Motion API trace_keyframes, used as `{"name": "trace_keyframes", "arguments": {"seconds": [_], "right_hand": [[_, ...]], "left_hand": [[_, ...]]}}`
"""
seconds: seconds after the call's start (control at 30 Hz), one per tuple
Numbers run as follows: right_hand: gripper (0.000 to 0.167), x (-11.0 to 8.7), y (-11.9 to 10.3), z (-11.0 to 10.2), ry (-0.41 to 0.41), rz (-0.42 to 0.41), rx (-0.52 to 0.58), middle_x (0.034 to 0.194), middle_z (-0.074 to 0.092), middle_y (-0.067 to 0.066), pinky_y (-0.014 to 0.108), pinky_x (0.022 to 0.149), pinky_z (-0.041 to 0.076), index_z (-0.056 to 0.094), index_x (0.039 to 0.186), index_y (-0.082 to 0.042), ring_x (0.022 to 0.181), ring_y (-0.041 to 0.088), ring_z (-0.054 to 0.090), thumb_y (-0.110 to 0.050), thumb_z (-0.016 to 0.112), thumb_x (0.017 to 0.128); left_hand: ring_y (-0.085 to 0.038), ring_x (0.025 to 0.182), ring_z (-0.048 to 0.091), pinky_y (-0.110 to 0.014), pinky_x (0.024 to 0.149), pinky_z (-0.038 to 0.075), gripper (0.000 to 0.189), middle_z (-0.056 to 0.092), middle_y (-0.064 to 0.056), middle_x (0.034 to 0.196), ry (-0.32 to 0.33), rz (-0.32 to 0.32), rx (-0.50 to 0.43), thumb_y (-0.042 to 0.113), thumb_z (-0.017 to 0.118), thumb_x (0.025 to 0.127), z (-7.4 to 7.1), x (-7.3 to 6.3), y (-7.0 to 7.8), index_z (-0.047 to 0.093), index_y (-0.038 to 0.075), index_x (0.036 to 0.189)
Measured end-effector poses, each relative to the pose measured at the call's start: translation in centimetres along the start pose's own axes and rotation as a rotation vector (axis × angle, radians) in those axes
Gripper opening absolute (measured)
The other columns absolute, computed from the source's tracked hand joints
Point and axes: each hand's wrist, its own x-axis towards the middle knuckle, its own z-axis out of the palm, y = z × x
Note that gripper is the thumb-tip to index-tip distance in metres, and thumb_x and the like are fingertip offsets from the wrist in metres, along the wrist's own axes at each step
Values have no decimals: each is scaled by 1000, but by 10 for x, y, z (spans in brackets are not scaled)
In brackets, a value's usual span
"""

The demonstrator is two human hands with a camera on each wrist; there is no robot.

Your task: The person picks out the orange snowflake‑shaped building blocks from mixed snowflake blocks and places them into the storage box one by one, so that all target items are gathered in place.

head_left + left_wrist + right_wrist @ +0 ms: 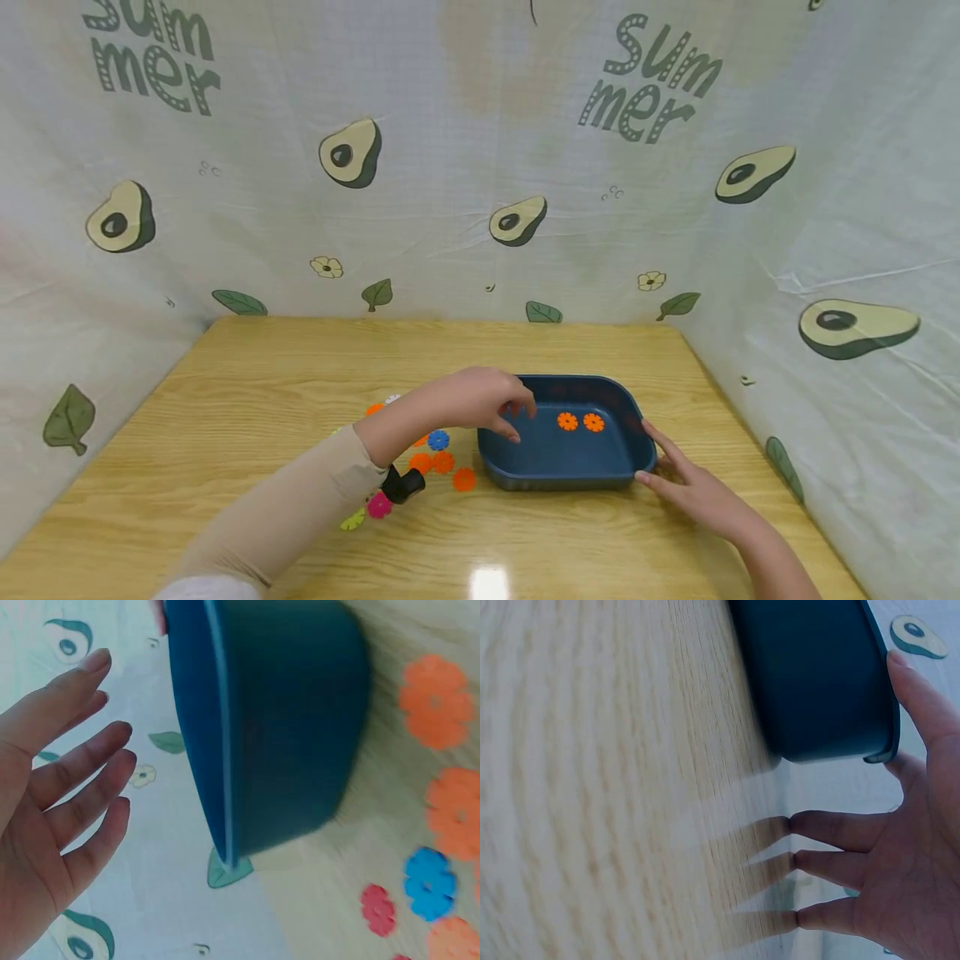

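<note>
A dark blue bin stands on the table with two orange flower-shaped discs lying inside. Over its left side hovers my left hand, fingers loosely bent and apart, with nothing between them. The left wrist view shows this palm beside the bin's rim. At the bin's right front corner my right hand rests its thumb and forefinger on the rim. In the right wrist view its other fingers are spread straight, their tips down at the tabletop.
Left of the bin lie several more flower discs, among them an orange one, a blue one and a pink one, partly hidden by the left forearm. A patterned cloth hangs behind the wooden table and along its sides.
</note>
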Motion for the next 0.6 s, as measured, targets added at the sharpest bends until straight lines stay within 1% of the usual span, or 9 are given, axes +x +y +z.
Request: {"name": "trace_keyframes", "arguments": {"seconds": [0.17, 0.4, 0.6], "right_hand": [[80, -1, 0, 0, 9, -24, -5, 133, 45, 39, 67, 92, 38, 10, 158, -24, 124, 52, 45, -40, 59, 97], [80, 0, -1, -2, -3, -12, -3, 135, 42, 40, 66, 91, 39, 7, 158, -24, 125, 53, 43, -40, 58, 98], [80, -1, -2, -1, -24, -8, 24, 139, 36, 41, 66, 91, 39, 7, 158, -23, 128, 54, 38, -39, 58, 98]], "left_hand": [[-6, 81, 56, -18, 68, 45, 30, 63, 7, 92, 29, -25, -14, 32, 80, 81, 3, -23, 2, 70, 19, 107], [-5, 75, 55, -18, 66, 45, 29, 60, 11, 86, 46, -68, -55, 31, 81, 80, 10, -46, -1, 70, 18, 103], [-5, 72, 53, -21, 65, 45, 25, 59, 11, 81, 36, -141, -113, 25, 83, 79, 22, -68, -8, 71, 15, 99]]}}
